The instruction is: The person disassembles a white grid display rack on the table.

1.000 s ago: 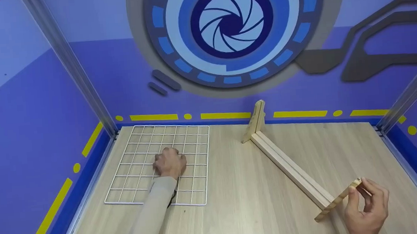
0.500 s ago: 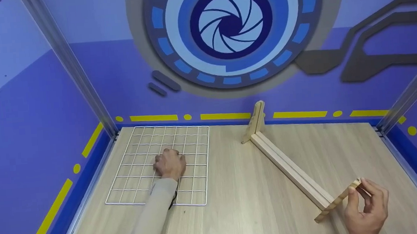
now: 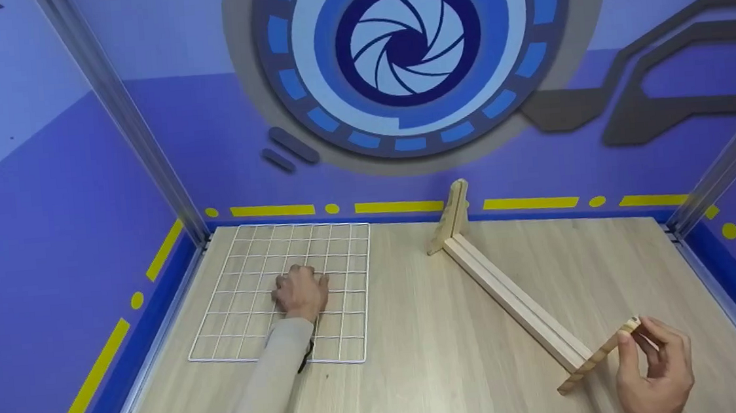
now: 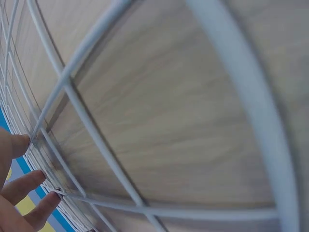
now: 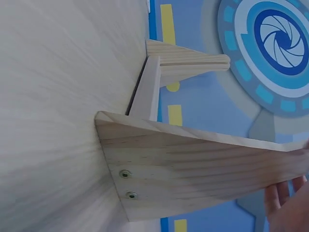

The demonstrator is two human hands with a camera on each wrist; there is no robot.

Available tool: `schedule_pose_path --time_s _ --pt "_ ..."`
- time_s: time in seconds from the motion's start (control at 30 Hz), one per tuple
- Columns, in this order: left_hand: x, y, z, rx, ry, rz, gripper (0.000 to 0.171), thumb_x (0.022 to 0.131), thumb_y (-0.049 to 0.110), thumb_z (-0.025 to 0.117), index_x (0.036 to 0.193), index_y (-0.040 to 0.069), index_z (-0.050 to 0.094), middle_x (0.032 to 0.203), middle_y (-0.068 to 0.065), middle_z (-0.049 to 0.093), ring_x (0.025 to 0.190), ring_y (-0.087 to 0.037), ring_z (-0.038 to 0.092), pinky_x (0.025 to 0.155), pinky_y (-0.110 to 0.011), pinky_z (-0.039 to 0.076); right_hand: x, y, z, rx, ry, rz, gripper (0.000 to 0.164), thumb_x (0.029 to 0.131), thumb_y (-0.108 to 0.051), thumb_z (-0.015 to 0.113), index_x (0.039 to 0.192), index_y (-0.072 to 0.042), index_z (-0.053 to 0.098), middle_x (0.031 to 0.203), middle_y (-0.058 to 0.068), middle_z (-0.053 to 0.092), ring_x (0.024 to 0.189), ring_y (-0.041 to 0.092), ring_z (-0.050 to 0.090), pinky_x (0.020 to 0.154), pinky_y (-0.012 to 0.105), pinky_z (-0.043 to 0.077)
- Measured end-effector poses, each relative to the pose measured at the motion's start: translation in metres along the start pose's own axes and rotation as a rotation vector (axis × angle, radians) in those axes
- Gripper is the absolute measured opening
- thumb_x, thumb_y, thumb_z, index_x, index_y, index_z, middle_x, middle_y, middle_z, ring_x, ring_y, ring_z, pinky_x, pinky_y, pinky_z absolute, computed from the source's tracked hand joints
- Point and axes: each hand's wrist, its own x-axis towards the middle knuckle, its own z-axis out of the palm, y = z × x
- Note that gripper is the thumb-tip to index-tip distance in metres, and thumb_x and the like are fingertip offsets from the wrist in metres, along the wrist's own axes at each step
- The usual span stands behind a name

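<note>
A white wire grid panel (image 3: pixel 341 281) lies on the left part of the table. My left hand (image 3: pixel 301 294) is on its middle, with bent fingers; in the left wrist view the fingertips (image 4: pixel 29 183) grip its thin wires. To the right is a wooden stand: a long grooved bar (image 3: pixel 520 303) runs diagonally between two wooden end boards. The far end board (image 3: pixel 453 216) stands near the back wall. My right hand (image 3: pixel 655 368) pinches the top of the near end board (image 3: pixel 600 355) between thumb and fingers. Two screws (image 5: pixel 125 174) show on that board's outer face.
A light wood-grain table (image 3: pixel 417 334) carries everything. Blue printed walls (image 3: pixel 366 180) close it in at the back and both sides, with metal posts (image 3: pixel 131 120) at the rear corners. The stand's far end is close to the back wall.
Almost nothing differs. The head view has tilted up slightly, and my right hand sits a touch further right with the near end board. The left hand keeps its place on the grid.
</note>
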Motion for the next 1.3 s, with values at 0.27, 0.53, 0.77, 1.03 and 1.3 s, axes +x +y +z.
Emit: schedule_pose_path --time_s 0.27,0.53,0.77,1.03,1.3 --pt "-0.002 -0.005 -0.007 0.002 -0.031 0.052 0.05 0.098 0.045 0.074 0.126 0.004 0.076 0.124 -0.021 0.073 0.113 -0.049 0.067 0.091 -0.066 0.054 0.008 -0.009 -0.008 -0.114 -0.057 0.145 0.044 0.087 0.026 0.066 0.129 0.017 0.06 0.122 -0.004 0.059 0.115 0.007 0.064 0.101 0.013 0.053" --pt "-0.005 -0.01 -0.017 -0.03 -0.051 0.105 0.05 0.098 0.044 0.073 0.128 0.005 0.074 0.126 -0.019 0.073 0.113 -0.047 0.068 0.097 -0.064 0.049 0.016 -0.011 -0.01 -0.132 -0.096 0.174 0.048 0.084 0.027 0.069 0.13 0.015 0.06 0.12 -0.006 0.063 0.113 0.007 0.064 0.1 0.012 0.052" --pt "-0.008 -0.008 -0.029 -0.083 -0.053 0.209 0.052 0.098 0.042 0.072 0.133 0.004 0.073 0.127 -0.017 0.074 0.115 -0.043 0.07 0.102 -0.064 0.047 0.031 -0.016 -0.007 -0.149 -0.161 0.157 0.048 0.082 0.025 0.073 0.127 0.012 0.063 0.119 0.0 0.063 0.113 0.005 0.065 0.1 0.011 0.051" --pt "-0.004 -0.009 -0.05 -0.089 -0.076 0.264 0.056 0.099 0.046 0.07 0.14 0.008 0.069 0.146 -0.015 0.066 0.133 -0.04 0.061 0.113 -0.063 0.04 0.077 -0.028 -0.001 -0.242 -0.376 0.006 0.055 0.079 0.015 0.082 0.131 0.006 0.067 0.119 -0.017 0.062 0.113 -0.004 0.06 0.103 0.005 0.044" --pt "0.004 0.002 -0.085 -0.096 -0.107 0.354 0.069 0.099 0.057 0.065 0.15 0.011 0.061 0.158 -0.016 0.055 0.148 -0.048 0.046 0.122 -0.069 0.028 0.138 -0.046 0.023 -0.287 -0.549 -0.231 0.061 0.077 0.003 0.086 0.135 0.003 0.068 0.125 0.013 0.067 0.116 -0.006 0.051 0.1 0.007 0.035"
